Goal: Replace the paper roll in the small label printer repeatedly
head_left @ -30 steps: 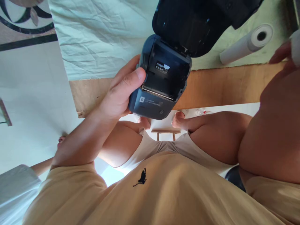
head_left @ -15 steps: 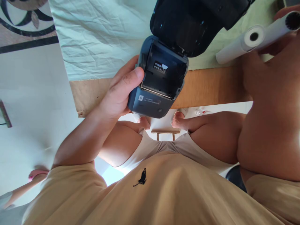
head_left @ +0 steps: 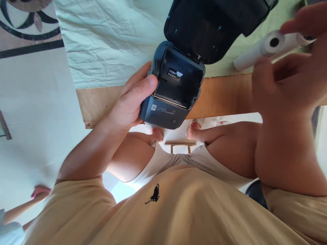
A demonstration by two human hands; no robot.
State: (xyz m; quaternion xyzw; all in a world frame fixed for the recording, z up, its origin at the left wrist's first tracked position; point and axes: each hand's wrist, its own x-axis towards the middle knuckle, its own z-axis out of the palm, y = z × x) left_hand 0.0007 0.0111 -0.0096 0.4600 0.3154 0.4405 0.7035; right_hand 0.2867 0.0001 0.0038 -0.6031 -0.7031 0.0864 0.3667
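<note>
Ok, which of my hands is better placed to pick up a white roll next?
Probably your right hand: its thumb and fingers are spread right by the white rolls, though contact is unclear. Your left hand is farther away and holding the open dark blue device.

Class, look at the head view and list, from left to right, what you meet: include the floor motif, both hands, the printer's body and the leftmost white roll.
Floor motif → left hand → printer's body → leftmost white roll → right hand.
</note>
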